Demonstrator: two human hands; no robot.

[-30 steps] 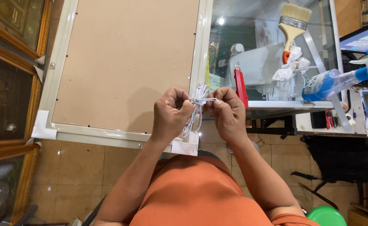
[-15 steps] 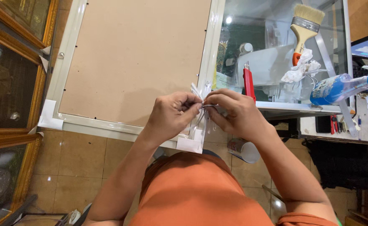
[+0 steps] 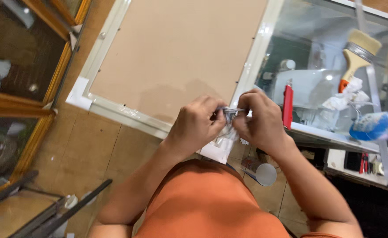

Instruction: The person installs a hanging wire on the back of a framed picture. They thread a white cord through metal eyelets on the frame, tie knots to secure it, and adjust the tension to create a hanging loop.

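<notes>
A small clear plastic bag, crumpled and whitish where it catches the light, is held up in the air just in front of the near edge of a white-framed board. Its upper end is gathered tight and pinched between the fingertips of the left hand and the right hand, which meet over it. A small shiny metallic piece is seen at that pinched spot; its kind cannot be told. The rest of the bag hangs down loose between the two hands.
</notes>
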